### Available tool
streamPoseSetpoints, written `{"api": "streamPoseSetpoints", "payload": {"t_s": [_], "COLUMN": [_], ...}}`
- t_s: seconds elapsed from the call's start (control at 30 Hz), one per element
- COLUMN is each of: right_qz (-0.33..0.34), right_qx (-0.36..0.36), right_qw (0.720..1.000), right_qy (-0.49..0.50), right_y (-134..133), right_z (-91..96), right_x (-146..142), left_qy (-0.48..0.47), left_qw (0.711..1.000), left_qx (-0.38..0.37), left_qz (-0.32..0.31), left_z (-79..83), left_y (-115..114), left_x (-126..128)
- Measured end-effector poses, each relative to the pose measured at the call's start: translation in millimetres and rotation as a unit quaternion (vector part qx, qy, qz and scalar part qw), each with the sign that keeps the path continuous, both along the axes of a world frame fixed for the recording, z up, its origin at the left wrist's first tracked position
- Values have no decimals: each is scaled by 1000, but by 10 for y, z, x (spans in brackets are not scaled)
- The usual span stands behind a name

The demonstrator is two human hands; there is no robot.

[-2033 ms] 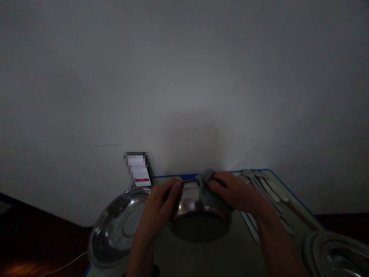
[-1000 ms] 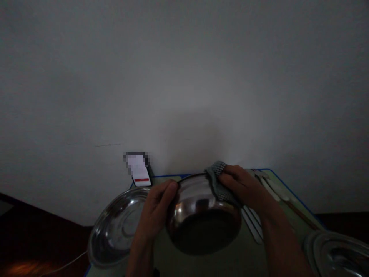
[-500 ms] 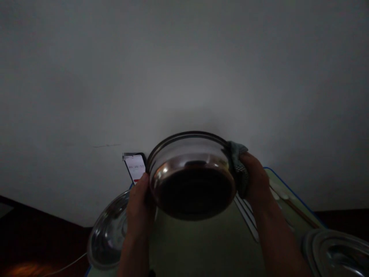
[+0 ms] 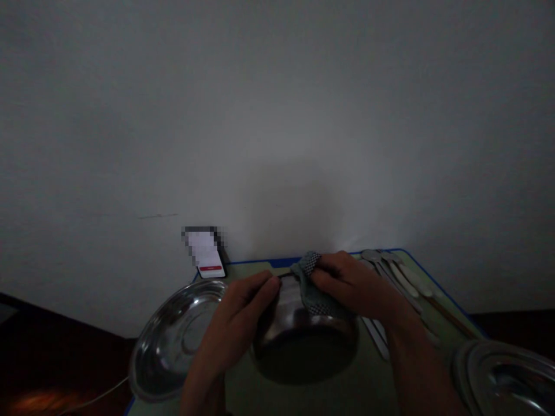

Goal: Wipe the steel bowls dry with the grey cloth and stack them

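Between my hands a round stainless steel bowl [image 4: 281, 315] is tilted, its underside turned toward me above the table. My left hand [image 4: 240, 315] grips the bowl's left rim, thumb near the top edge. A checkered grey-green cloth [image 4: 309, 286] is bunched in my right hand [image 4: 353, 286], which presses it against the bowl's rim and outer side. The right fingers are partly hidden by the cloth and the bowl. What is inside the bowl does not show.
A wide shiny steel basin [image 4: 167, 341] stands at the left. Behind it a phone [image 4: 208, 254] leans on the wall. Several spoons and other utensils [image 4: 401, 277] lie on the green, blue-edged table [image 4: 251, 268] at right. Stacked metal plates [image 4: 472, 375] sit at the front right.
The bowl has come down and closer to me. My right hand with the cloth has shifted left along the rim, and my left hand has moved right with the bowl.
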State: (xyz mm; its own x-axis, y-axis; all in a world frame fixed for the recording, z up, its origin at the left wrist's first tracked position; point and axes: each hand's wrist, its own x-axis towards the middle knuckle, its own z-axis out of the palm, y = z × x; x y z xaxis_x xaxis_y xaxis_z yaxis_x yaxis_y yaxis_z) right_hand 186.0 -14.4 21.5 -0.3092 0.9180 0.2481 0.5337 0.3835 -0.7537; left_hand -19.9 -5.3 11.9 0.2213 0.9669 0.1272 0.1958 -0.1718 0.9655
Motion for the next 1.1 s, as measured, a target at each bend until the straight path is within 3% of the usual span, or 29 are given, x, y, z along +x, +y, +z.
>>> {"api": "streamPoseSetpoints", "payload": {"t_s": [0.13,0.27,0.33,0.43,0.5,0.6,0.7,0.77,0.83,0.93,1.1], "right_qz": [-45,-146,-225,-375,-422,-392,-262,-132,-56,-62,-55], "right_qx": [39,85,106,169,220,302,378,367,316,281,346], "right_qw": [995,962,936,872,843,849,885,921,946,956,935], "right_qy": [77,216,251,264,250,182,67,-9,-48,-49,-52], "right_y": [61,136,172,169,104,-57,-182,-205,-191,-146,-75], "right_z": [-77,-131,-134,-105,-62,19,87,109,111,81,-4], "right_x": [-32,10,26,54,78,83,-13,-130,-263,-449,-656], "left_qy": [-81,-198,-230,-236,-219,-183,-157,-150,-140,-130,-96], "left_qw": [993,961,951,951,958,967,968,968,973,978,963], "left_qx": [-40,-152,-171,-155,-128,-68,-46,-41,-33,-30,-5], "left_qz": [74,116,113,122,133,164,191,197,181,162,252], "left_z": [-63,-79,-61,-39,-45,-75,-96,-96,-84,-43,64], "left_y": [94,166,161,149,163,201,202,172,135,96,61], "left_x": [-94,-184,-179,-149,-142,-147,-131,-102,-71,-35,20]}}
